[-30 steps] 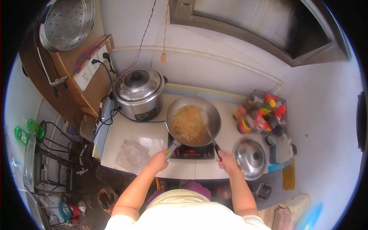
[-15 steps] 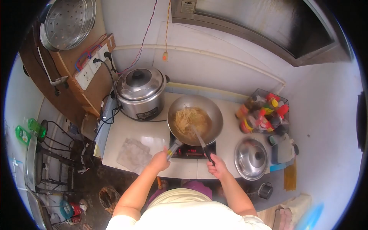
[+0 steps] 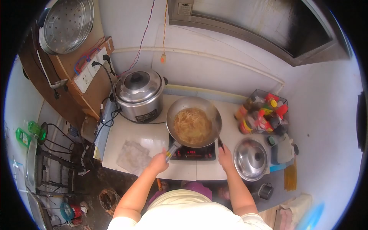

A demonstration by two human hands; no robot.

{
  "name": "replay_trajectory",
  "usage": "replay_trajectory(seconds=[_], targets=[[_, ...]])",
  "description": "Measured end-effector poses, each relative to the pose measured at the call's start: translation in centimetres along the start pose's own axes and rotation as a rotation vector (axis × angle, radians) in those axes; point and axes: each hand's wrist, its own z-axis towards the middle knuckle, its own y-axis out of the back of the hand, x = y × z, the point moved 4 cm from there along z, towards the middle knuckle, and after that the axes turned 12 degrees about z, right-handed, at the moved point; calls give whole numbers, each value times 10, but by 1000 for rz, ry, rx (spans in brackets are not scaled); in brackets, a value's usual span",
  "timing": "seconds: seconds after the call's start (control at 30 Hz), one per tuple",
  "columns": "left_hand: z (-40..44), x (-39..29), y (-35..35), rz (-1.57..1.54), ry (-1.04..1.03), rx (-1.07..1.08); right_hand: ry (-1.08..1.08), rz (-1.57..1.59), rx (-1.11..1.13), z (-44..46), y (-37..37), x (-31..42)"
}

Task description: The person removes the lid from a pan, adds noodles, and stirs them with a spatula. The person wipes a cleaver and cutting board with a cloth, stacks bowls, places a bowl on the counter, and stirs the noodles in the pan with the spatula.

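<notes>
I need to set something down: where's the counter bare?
Bare counter shows between the cooker, cloth and wok; between wok, basket and lid; and along the front edge between the left hand and right hand. Crowded: right end, with basket, lid and container.

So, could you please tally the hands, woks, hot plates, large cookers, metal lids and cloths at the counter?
Hands (left hand, right hand): 2
Wok: 1
Hot plate: 1
Large cooker: 1
Metal lids (loose lid, cooker lid): 2
Cloth: 1
Total: 8
</notes>
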Motion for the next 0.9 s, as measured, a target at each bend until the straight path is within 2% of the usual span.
replay_trajectory(seconds=[0.03,0.13,0.23,0.37,0.47,0.57,0.77,0.8,0.87,0.9], targets=[[-2,-3,5,2,0,11,-77,39,23,0,-7,2],[0,1,-1,6,0,-6,-428,413,165,-5,-34,-5],[-2,-4,5,9,10,18,-704,641,165,-16,-63,-11],[-5,-7,6,7,16,18,-822,814,282,-24,-65,-25],[-4,-6,4,14,3,1,-739,816,334,-36,-55,-24],[-3,-5,1,10,-5,-16,-558,725,314,-51,-42,-10],[-4,-6,1,23,-11,-45,-240,464,120,-52,-12,11],[-4,-6,0,21,-10,-44,-197,370,128,-44,0,5],[-3,-5,-1,20,-7,-42,169,-81,6,-19,20,-15],[-2,-3,-3,14,-10,-55,191,-174,-25,-22,20,-9]])
